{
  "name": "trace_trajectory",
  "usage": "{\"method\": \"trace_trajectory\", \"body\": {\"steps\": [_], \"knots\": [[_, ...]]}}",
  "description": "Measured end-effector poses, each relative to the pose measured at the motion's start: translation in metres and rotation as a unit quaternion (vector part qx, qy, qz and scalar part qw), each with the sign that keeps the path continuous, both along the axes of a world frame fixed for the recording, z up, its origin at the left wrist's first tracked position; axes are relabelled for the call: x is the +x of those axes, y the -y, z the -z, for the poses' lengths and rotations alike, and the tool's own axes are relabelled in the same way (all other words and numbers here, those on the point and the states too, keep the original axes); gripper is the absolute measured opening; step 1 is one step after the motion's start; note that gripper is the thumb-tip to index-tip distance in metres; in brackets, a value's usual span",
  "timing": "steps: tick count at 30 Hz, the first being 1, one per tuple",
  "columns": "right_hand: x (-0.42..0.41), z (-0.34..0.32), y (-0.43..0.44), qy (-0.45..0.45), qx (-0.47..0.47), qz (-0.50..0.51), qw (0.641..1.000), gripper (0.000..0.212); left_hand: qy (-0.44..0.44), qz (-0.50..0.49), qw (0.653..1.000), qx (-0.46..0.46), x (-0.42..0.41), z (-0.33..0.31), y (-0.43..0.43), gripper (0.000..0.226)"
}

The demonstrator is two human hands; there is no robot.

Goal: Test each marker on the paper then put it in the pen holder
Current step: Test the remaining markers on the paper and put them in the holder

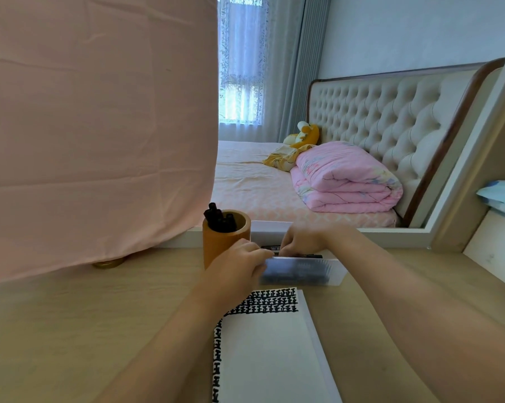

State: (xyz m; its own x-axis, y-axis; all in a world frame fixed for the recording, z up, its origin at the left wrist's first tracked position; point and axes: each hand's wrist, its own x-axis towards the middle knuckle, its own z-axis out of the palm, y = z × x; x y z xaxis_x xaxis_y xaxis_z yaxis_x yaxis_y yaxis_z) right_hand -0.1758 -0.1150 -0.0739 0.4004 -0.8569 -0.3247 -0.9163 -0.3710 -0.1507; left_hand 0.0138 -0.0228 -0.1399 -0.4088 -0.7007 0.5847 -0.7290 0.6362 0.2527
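Observation:
A black marker [274, 249] with a white label lies level just above a translucent plastic box [300, 271] that holds several dark markers. My left hand [239, 264] grips the marker's left end with curled fingers, and my right hand [302, 239] pinches its right part. The hands nearly meet over the box's far edge. To the left stands an orange-brown pen holder [216, 245] with several black markers [219, 218] upright in it. In front of the box lies a stack of white paper [268, 353], with rows of black test marks along its top and left edges.
All of this sits on a light wooden desk [100, 330]. A pink cloth [94, 126] hangs over something at the left, a gold base [108, 263] showing under it. A mirror behind the desk shows a bed. A white block [495, 254] stands at the right.

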Motion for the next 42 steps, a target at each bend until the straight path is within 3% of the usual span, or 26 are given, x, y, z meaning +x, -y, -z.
{"method": "trace_trajectory", "body": {"steps": [8,14,19,27,29,33,35,39,42], "knots": [[-0.009,0.002,-0.004,-0.01,0.012,-0.014,1.0,0.021,-0.014,-0.037,0.999,-0.009,-0.006,-0.001,-0.002,0.02],[-0.013,-0.003,-0.012,0.141,-0.037,0.02,0.989,0.021,-0.042,-0.058,0.997,0.009,-0.009,-0.006,-0.005,0.039],[-0.017,-0.013,-0.042,0.23,-0.104,-0.006,0.968,0.022,-0.054,-0.078,0.995,-0.032,-0.011,-0.024,-0.015,0.045],[-0.009,-0.004,-0.105,0.4,-0.13,0.025,0.907,0.028,-0.075,-0.064,0.995,-0.025,0.006,-0.03,-0.043,0.017],[-0.003,0.001,-0.119,0.468,-0.113,0.064,0.874,0.024,-0.093,-0.056,0.994,0.003,0.012,-0.027,-0.053,0.017],[0.015,0.016,-0.141,0.624,-0.008,0.1,0.775,0.015,-0.133,-0.035,0.989,0.059,0.018,-0.023,-0.077,0.018],[0.025,0.021,-0.147,0.646,0.001,0.107,0.756,0.011,-0.126,-0.029,0.987,0.092,0.021,-0.021,-0.089,0.018],[0.04,0.025,-0.154,0.614,-0.016,0.09,0.784,0.016,-0.104,-0.06,0.986,0.112,0.033,-0.01,-0.103,0.016],[0.047,0.03,-0.159,0.506,-0.043,0.05,0.86,0.022,-0.143,-0.102,0.978,0.115,0.046,-0.001,-0.107,0.02]]}}
